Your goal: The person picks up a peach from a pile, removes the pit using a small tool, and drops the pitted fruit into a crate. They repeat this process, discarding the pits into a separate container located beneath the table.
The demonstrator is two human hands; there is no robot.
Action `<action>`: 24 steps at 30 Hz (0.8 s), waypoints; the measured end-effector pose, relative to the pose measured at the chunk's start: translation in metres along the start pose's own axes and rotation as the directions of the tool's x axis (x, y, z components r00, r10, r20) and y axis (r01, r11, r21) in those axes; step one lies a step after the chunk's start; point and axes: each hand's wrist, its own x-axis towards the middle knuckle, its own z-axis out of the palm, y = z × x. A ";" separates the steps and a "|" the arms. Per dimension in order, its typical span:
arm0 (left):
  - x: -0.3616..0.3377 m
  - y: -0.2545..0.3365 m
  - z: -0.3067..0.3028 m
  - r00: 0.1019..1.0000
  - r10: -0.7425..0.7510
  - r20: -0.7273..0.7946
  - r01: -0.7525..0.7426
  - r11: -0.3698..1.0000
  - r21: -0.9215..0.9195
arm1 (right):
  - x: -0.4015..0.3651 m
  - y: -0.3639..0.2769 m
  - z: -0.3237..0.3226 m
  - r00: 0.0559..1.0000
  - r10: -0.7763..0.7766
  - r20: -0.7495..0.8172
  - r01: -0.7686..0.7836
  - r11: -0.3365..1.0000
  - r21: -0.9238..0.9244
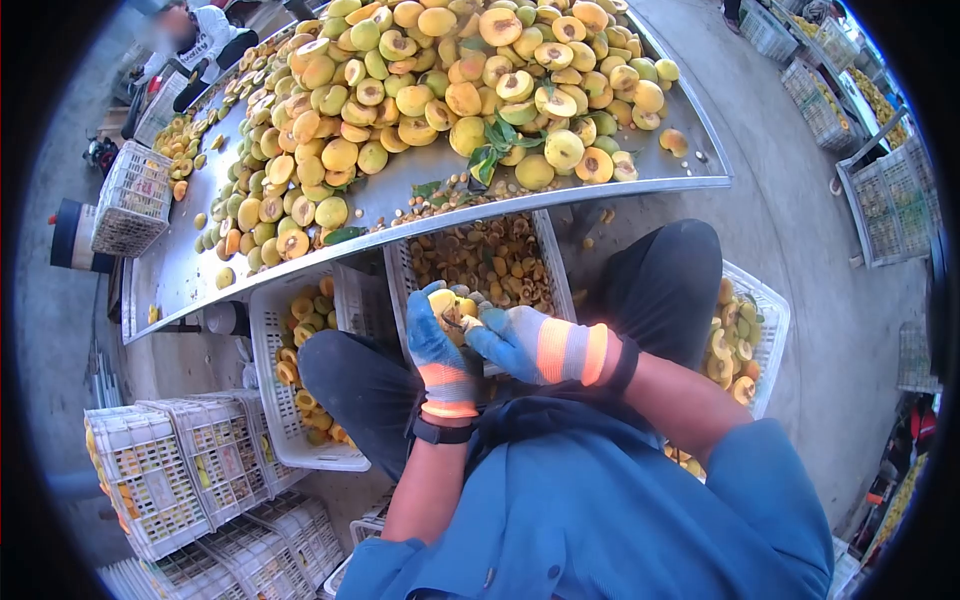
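Left hand (437, 345), blue-orange knit glove, clamped round small yellow round fruit (443, 303), cupped from below to steady it. Right hand (528, 345), same glove, fingertips curled against fruit top; gripping fruit or hidden tool, cannot tell. Fruit held above lap, directly over white plastic crate of brown pits (480, 262), likely so pits fall in. White side crate of halved fruit (300, 350) by left knee, within reach. Beyond: slanted steel table (400, 195) with heaped yellow-green fruit pile (440, 70) at near edge.
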 end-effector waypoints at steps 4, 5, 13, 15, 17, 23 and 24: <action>0.005 -0.001 -0.006 0.999 -0.035 -0.007 0.036 0.995 0.092 | 0.000 0.003 -0.006 0.997 0.049 0.064 -0.054 0.995 0.086; 0.004 0.000 -0.007 0.998 -0.060 -0.009 0.060 0.992 0.108 | 0.000 0.003 -0.005 0.996 0.035 0.081 -0.037 0.999 0.018; 0.007 -0.009 -0.008 0.992 0.067 0.107 -0.075 0.995 0.072 | 0.005 0.015 0.016 0.997 0.041 0.060 -0.058 0.947 0.316; 0.006 -0.006 -0.005 0.985 0.066 0.160 -0.077 0.995 0.060 | 0.007 0.008 0.011 0.974 0.190 0.127 -0.228 0.841 0.491; 0.000 -0.006 -0.007 0.977 0.091 0.191 -0.102 0.993 0.051 | 0.005 -0.001 0.005 0.925 0.293 0.241 -0.377 0.641 0.668; -0.002 -0.018 -0.016 0.948 0.235 0.215 -0.283 0.930 0.234 | 0.002 -0.011 -0.009 0.764 0.413 0.495 -0.642 0.411 0.648; -0.001 -0.017 -0.014 0.948 0.235 0.213 -0.283 0.930 0.233 | 0.002 -0.002 -0.003 0.815 0.353 0.460 -0.578 0.448 0.682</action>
